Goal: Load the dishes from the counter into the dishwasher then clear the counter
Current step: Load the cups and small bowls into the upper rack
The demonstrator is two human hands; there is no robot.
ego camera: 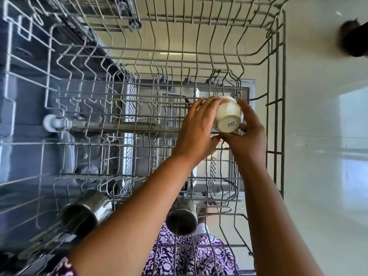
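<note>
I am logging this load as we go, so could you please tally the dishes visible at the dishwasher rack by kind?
Steel tumblers: 2, lying in the rack
White ceramic cup: 1, held bottom-up over the rack by the left hand and right hand
Total: 3

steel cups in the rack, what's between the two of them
In the head view, the person's left forearm crosses the gap between the larger steel cup and the smaller steel cup.
</note>
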